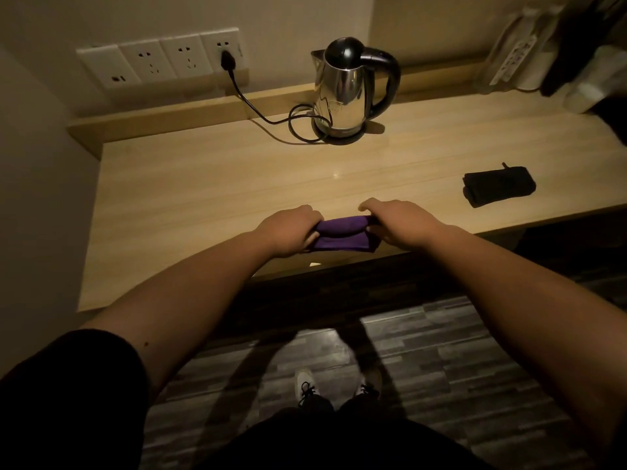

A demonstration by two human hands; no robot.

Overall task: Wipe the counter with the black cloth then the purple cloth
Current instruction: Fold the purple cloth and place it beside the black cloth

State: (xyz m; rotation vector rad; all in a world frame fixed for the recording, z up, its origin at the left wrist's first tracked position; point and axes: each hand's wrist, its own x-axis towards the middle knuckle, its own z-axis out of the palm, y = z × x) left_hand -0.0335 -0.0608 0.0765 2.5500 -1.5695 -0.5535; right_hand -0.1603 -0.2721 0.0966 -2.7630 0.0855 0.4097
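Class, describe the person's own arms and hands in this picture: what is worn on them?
Both forearms are bare. The left hand and right hand wear no gloves, rings or watch that can be seen. A short black sleeve covers the left upper arm; the right sleeve is out of view.

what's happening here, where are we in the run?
A person holds the folded purple cloth between the left hand and right hand, at the near edge of the counter. The black cloth lies folded and untouched to the right. A kettle stands at the back, plugged in.
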